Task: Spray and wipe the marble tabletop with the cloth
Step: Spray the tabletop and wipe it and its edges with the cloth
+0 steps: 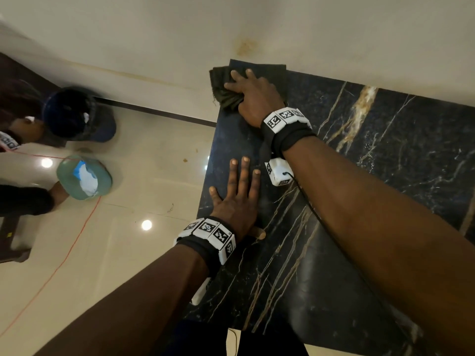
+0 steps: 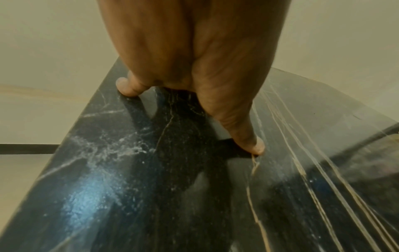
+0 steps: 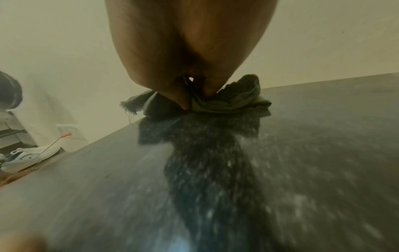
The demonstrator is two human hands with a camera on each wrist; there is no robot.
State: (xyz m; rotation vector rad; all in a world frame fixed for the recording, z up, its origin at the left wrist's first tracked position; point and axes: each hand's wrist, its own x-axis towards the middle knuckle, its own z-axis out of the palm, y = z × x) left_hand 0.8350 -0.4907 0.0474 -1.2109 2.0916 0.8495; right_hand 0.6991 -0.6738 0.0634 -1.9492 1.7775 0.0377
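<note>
The black marble tabletop [image 1: 385,163] has gold and white veins and runs from the wall toward me. A dark green cloth [image 1: 222,83] lies bunched at its far left corner. My right hand [image 1: 252,96] presses down on the cloth, fingers spread over it. In the right wrist view my right hand [image 3: 190,42] pinches folds of the cloth [image 3: 237,100] between thumb and fingers on the tabletop [image 3: 302,170]. My left hand [image 1: 236,196] lies flat near the left edge, fingers straight, holding nothing. The left wrist view shows my left hand [image 2: 190,51] on the glossy tabletop [image 2: 129,187].
Another person in a dark cap [image 1: 77,114] crouches on the tiled floor at left, holding a green round container [image 1: 83,177] with a blue and white label. A red cord [image 1: 64,258] trails across the floor. A cream wall [image 1: 334,34] backs the table. A white shoe [image 3: 28,156] lies beyond the edge.
</note>
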